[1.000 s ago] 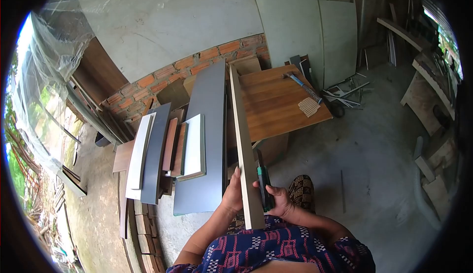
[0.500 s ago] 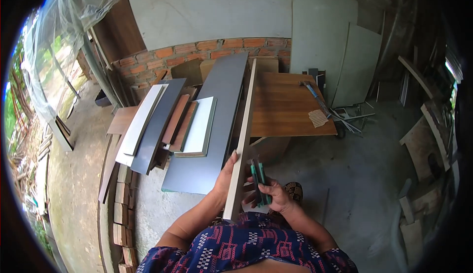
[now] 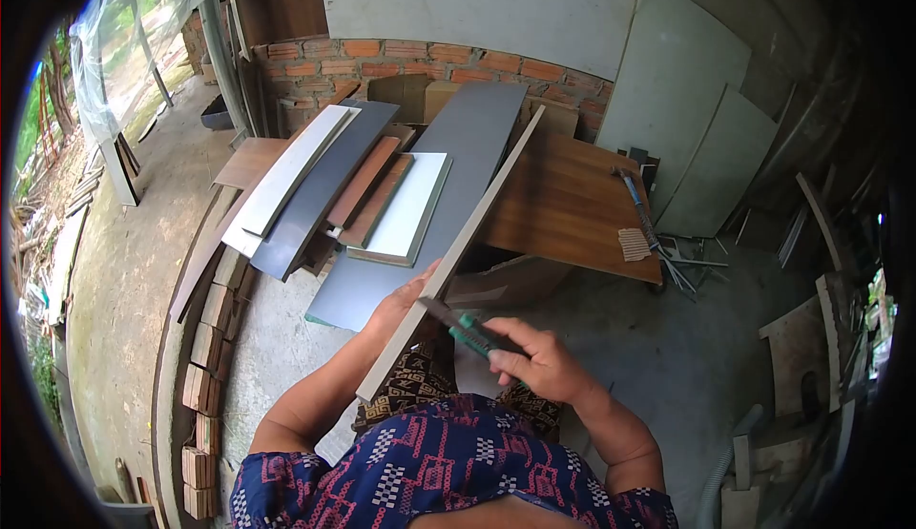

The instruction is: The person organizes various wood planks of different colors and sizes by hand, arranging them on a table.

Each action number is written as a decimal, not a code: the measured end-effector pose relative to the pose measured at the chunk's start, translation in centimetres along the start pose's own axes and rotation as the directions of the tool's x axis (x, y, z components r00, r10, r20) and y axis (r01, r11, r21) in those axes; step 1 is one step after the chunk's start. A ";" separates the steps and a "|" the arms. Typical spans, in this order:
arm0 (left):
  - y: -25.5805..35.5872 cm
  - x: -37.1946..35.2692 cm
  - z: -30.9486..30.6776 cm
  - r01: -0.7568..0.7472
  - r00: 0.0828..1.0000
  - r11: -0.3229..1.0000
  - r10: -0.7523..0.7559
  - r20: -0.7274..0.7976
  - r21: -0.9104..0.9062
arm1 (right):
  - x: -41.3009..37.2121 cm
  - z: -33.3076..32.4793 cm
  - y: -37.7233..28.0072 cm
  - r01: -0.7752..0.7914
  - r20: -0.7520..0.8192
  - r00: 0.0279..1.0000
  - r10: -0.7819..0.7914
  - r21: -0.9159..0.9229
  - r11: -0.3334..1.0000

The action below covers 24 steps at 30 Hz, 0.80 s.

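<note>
A long narrow board (image 3: pixel 482 216) stands on edge, slanting away from my body, its pale edge upward. My left hand (image 3: pixel 403 306) grips its left side near the middle, with the fingers partly hidden behind it. In my right hand (image 3: pixel 542 361) is a utility knife (image 3: pixel 473 334) with a green and black handle. The knife's tip points up and left and meets, or nearly meets, the board's edge close to my left hand. Contact at the tip is too small to be sure of.
Grey panels (image 3: pixel 468 138), a white panel (image 3: pixel 405 205) and brown strips (image 3: pixel 367 181) lie stacked ahead. A hammer (image 3: pixel 637 207) and a corrugated scrap (image 3: pixel 634 245) rest on a wooden panel (image 3: pixel 563 200). Bricks (image 3: pixel 205 357) line the left; scrap boards (image 3: pixel 801 338) stand right.
The board has tilted, its far end swinging right and its near end left. My right hand has brought the knife from beside the board up to its edge. My left hand still grips the board.
</note>
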<state>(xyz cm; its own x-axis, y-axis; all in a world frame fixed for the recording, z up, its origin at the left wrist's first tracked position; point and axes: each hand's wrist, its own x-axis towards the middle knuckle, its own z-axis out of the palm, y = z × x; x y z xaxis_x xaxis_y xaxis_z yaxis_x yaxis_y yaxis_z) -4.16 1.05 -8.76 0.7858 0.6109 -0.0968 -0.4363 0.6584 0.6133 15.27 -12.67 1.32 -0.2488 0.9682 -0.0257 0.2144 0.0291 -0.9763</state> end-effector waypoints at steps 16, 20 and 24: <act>1.9 -5.0 1.7 0.017 0.979 0.986 -0.050 -0.198 -0.164 | 8.3 -4.7 5.7 -0.193 -0.087 0.972 0.217 0.225 0.955; 1.8 -5.9 0.1 0.035 0.994 0.987 -0.050 -0.093 -0.157 | 9.2 -5.5 6.1 -0.066 -0.247 0.958 0.147 0.306 0.950; 2.9 -7.3 1.0 0.059 0.979 0.996 -0.045 -0.197 0.064 | 10.4 -3.9 6.4 0.019 -0.263 0.962 0.070 0.323 0.946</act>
<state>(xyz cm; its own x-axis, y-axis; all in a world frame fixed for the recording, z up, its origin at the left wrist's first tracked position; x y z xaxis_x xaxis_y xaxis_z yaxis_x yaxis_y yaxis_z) -10.72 -1.96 -5.54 0.7030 0.6551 -0.2770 -0.3602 0.6637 0.6555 17.71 -1.41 -4.32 0.0242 0.9990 -0.0369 -0.1067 -0.0341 -0.9937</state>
